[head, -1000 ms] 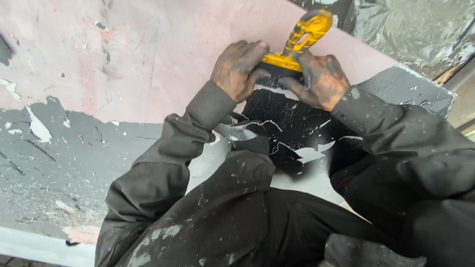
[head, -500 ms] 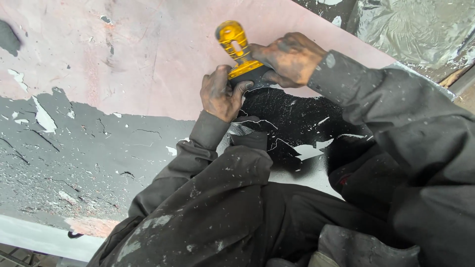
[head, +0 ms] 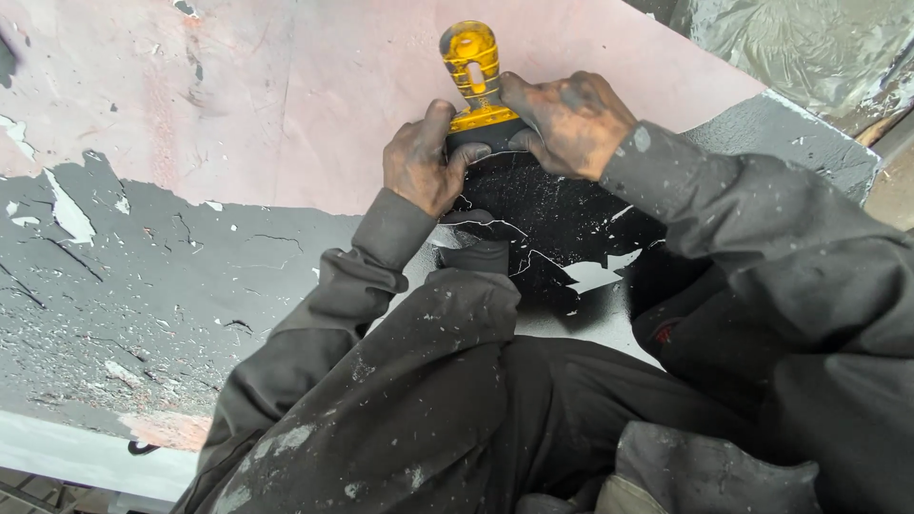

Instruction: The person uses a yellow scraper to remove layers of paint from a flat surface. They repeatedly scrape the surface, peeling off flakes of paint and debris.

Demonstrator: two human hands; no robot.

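A yellow-handled scraper point(head: 472, 81) lies blade-down on a flat panel, its dark blade end at the border between bare pink surface point(head: 286, 105) and black coating point(head: 562, 219). My left hand point(head: 419, 162), smeared with dark grime, presses on the left of the blade end. My right hand point(head: 571, 119), equally dirty, grips the scraper's right side. Both arms wear dark sleeves dusted with flakes. The blade edge itself is hidden under my fingers.
Grey, cracked and flaking coating point(head: 124, 286) covers the panel's left part, with loose chips scattered on it. Curled peeled flakes point(head: 590, 276) lie near my knees. Crinkled plastic sheeting point(head: 790, 48) sits at the upper right beyond the panel's edge.
The scraper and both hands have shifted left along the coating's edge. The handle has swung from leaning right to nearly upright, and the view has closed in slightly.
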